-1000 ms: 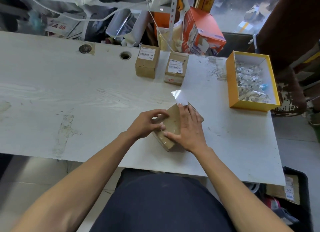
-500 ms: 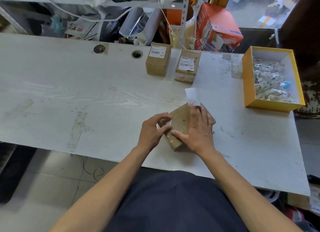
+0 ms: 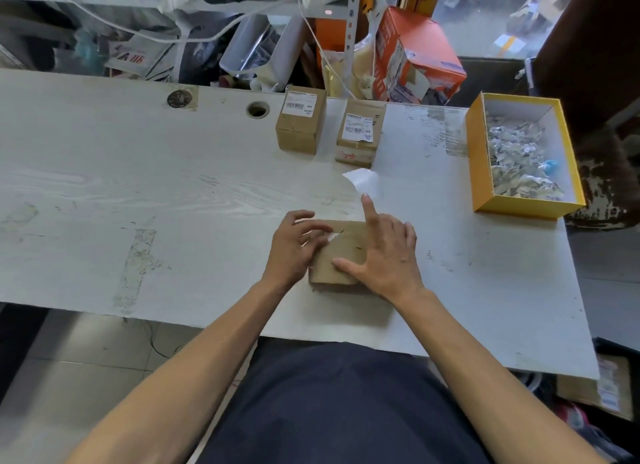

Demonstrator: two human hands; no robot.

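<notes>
A small carton (image 3: 341, 259) lies on the table (image 3: 138, 186) under both hands, the left hand (image 3: 294, 252) on its left end and the right hand (image 3: 384, 255) flat on its right part. Just beyond the right hand's forefinger lies a piece of clear film (image 3: 362, 181), and behind that stand the left labelled carton (image 3: 300, 127) and the right labelled carton (image 3: 360, 137), side by side. Well to the right of the right hand sits an open box (image 3: 479, 158) with crumpled scraps (image 3: 519, 158) in it.

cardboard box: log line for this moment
cardboard box on table | left hand: fingers resting on left top | right hand: flat on top, index raised
</notes>
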